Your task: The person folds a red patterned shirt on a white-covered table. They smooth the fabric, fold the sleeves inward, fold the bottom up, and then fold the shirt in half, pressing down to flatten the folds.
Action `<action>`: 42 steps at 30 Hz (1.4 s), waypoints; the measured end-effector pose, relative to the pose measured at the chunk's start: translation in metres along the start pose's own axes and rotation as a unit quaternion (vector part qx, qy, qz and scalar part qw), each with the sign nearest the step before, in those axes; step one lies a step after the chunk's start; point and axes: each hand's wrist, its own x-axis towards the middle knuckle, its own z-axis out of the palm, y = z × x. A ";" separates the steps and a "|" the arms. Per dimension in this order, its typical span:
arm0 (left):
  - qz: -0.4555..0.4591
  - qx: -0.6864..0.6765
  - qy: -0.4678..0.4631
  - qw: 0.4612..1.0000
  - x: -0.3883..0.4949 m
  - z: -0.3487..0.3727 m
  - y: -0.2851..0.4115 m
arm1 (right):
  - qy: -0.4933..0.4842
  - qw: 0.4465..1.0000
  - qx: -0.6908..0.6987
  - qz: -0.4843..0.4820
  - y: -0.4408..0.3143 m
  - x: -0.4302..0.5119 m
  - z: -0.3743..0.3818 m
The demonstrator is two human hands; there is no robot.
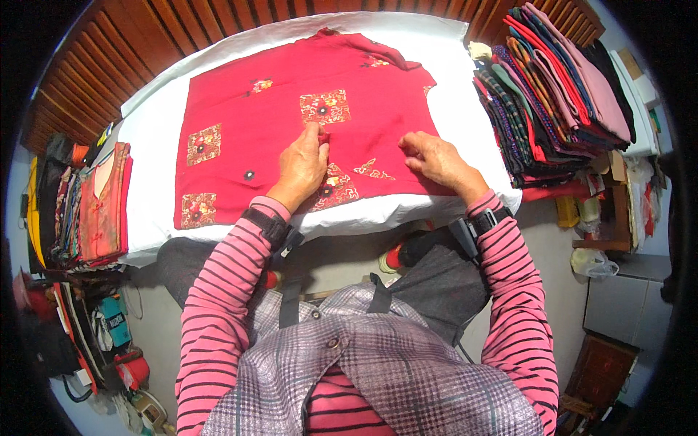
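Observation:
A red garment [234,114] with patterned gold squares and small flower motifs lies spread on a white cloth [147,163]. Its upper right part is bunched along a rolled edge, and shallow creases run across the middle. My left hand [305,163] pinches a small fold of the red fabric just below the central patterned square. To the right, my right hand [439,161] is over the garment near its right side, fingers curved and thumb a little apart. No fabric shows between those fingers. Both wrists wear black straps.
A tall stack of folded clothes [556,98] stands at the table's right end. Another folded pile [103,207] is at the left end. Brown wooden slats [163,27] border the far side. A plastic bag [594,263] rests on a grey cabinet [616,305] at right.

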 end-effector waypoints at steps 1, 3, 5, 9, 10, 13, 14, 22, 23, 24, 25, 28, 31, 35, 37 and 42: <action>0.003 -0.007 -0.003 1.000 0.000 -0.002 -0.002 | 0.026 0.999 -0.026 0.009 -0.001 -0.001 0.001; 0.018 -0.018 -0.014 1.000 0.002 -0.009 -0.009 | 0.054 0.995 -0.078 0.034 -0.001 -0.002 -0.001; 0.034 -0.034 -0.027 0.998 0.003 -0.019 -0.018 | 0.079 0.995 -0.059 -0.010 -0.003 -0.005 0.000; 0.041 -0.031 -0.071 0.996 -0.001 -0.059 -0.045 | 0.015 0.998 -0.063 -0.009 -0.014 -0.009 0.001; 0.044 -0.022 -0.075 0.996 -0.005 -0.071 -0.054 | 0.012 0.996 -0.084 -0.007 -0.017 -0.009 0.000; 0.020 -0.029 -0.079 0.996 -0.020 -0.109 -0.078 | 0.026 0.995 -0.097 -0.004 -0.025 -0.007 -0.002; 0.005 -0.026 -0.075 0.997 -0.025 -0.120 -0.087 | 0.036 0.995 -0.097 -0.006 -0.028 -0.005 -0.002; -0.097 -0.007 0.014 0.995 -0.068 -0.184 -0.158 | 0.035 0.991 -0.078 -0.106 -0.081 0.020 0.009; -0.096 0.001 0.016 0.995 -0.071 -0.186 -0.165 | 0.041 0.989 -0.068 -0.123 -0.089 0.025 0.012; -0.107 0.004 0.011 0.994 -0.074 -0.187 -0.172 | 0.059 0.985 -0.056 -0.151 -0.097 0.029 0.016; -0.094 0.027 0.017 0.995 -0.075 -0.187 -0.178 | 0.057 0.985 -0.043 -0.156 -0.105 0.035 0.020; -0.066 0.075 0.034 0.994 -0.078 -0.184 -0.192 | 0.055 0.980 -0.018 -0.191 -0.127 0.053 0.033; -0.074 0.084 0.050 0.992 -0.083 -0.188 -0.203 | 0.047 0.986 -0.028 -0.155 -0.145 0.066 0.054; -0.113 0.042 0.072 0.990 -0.082 -0.185 -0.212 | -0.007 0.988 -0.113 -0.108 -0.150 0.073 0.072; -0.089 0.131 0.067 0.985 -0.082 -0.184 -0.214 | -0.006 0.986 -0.129 -0.109 -0.147 0.077 0.076; -0.151 0.129 0.039 0.979 -0.075 -0.187 -0.210 | -0.011 0.989 -0.108 -0.104 -0.141 0.080 0.075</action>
